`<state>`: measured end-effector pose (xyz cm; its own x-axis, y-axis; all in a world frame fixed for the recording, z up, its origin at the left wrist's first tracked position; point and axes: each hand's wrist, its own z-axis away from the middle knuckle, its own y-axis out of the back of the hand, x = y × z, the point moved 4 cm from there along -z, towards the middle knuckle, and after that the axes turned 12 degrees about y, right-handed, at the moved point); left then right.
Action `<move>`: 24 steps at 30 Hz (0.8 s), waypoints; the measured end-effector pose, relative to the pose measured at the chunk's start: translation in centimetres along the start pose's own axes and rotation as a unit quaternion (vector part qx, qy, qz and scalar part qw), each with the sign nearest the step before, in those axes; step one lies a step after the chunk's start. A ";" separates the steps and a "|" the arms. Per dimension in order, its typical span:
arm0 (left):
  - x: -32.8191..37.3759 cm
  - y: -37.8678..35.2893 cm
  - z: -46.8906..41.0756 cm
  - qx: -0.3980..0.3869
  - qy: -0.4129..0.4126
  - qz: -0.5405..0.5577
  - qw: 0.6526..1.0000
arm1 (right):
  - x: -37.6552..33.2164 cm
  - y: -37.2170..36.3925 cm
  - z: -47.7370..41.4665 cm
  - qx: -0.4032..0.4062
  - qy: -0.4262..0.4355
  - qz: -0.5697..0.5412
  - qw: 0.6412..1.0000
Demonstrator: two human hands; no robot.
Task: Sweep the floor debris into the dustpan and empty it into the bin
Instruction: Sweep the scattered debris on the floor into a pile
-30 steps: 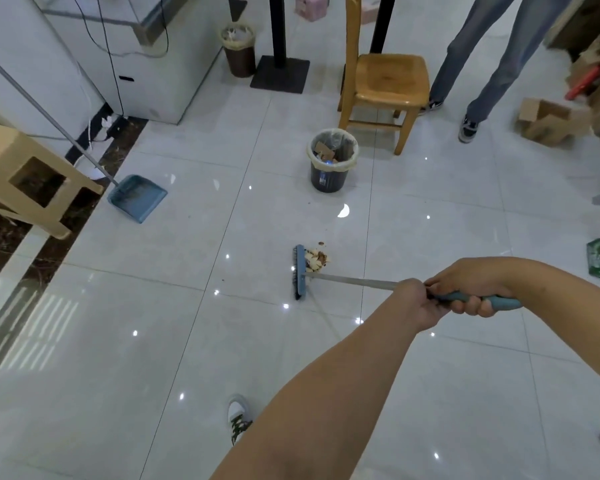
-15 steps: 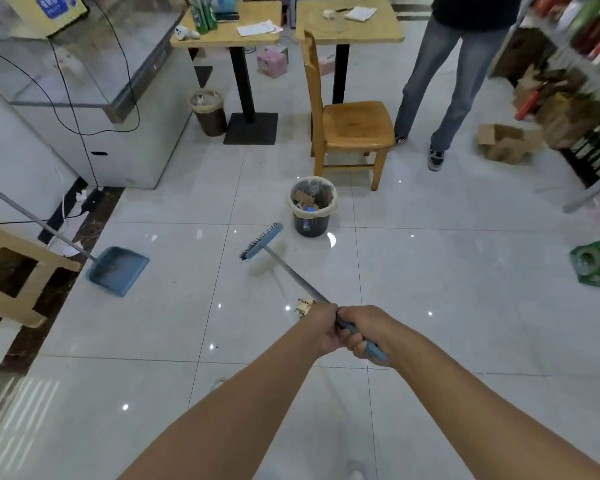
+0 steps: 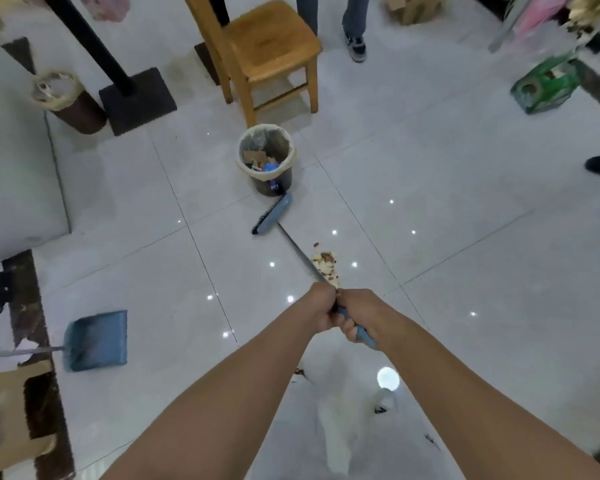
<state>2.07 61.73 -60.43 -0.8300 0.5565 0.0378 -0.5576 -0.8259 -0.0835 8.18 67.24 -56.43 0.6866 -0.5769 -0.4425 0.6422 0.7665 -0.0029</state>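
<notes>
Both hands grip the broom's handle: my left hand [image 3: 321, 310] is on the metal shaft and my right hand [image 3: 357, 315] just behind it on the blue grip. The blue broom head [image 3: 272, 214] lies out ahead, close to the front of the dark bin [image 3: 266, 157], which has a plastic liner and scraps inside. A small pile of brown and pale debris [image 3: 326, 266] sits on the tile to the right of the shaft, between the broom head and my hands. The blue dustpan [image 3: 96, 339] rests on the floor far left, its long handle running off left.
A wooden chair [image 3: 267, 53] stands behind the bin, with a person's legs [image 3: 355, 26] beyond it. A second bin [image 3: 66, 98] and a black table base [image 3: 136, 98] are at upper left, a wooden stool [image 3: 11, 417] at lower left, a green box [image 3: 544, 86] at upper right.
The broom head has swung from the left of the bin to right in front of it. The view has tipped down, and the debris pile now lies right of the shaft.
</notes>
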 end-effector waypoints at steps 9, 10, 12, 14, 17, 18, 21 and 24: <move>-8.7 1.8 0.3 0.001 0.026 -0.163 0.986 | 10.3 -1.7 4.7 0.077 -0.032 -0.104 0.991; -9.9 2.1 0.2 0.003 0.032 -0.177 0.984 | 11.6 -2.1 5.1 0.079 -0.036 -0.116 0.989; -12.1 2.6 0.0 0.001 0.038 -0.202 0.979 | 14.2 -2.4 5.9 0.080 -0.036 -0.139 0.986; -14.2 3.0 0.1 0.007 0.039 -0.228 0.973 | 16.5 -2.6 7.1 0.085 -0.031 -0.161 0.983; -17.0 3.4 0.7 0.012 0.047 -0.249 0.967 | 19.1 -3.0 9.2 0.100 -0.033 -0.184 0.977; -17.7 3.4 1.1 0.006 0.053 -0.258 0.965 | 19.5 -3.1 9.8 0.105 -0.033 -0.190 0.976; -19.2 3.7 2.1 0.017 0.054 -0.263 0.963 | 20.3 -3.5 11.6 0.127 -0.027 -0.196 0.972; -20.4 4.6 3.2 0.006 0.060 -0.270 0.961 | 21.5 -4.5 12.6 0.145 -0.044 -0.188 0.970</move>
<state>16.41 46.32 -58.38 -0.4122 0.9101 -0.0421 -0.9073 -0.4143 -0.0719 24.37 47.82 -54.61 0.4037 -0.8321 -0.3804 0.9130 0.3929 0.1094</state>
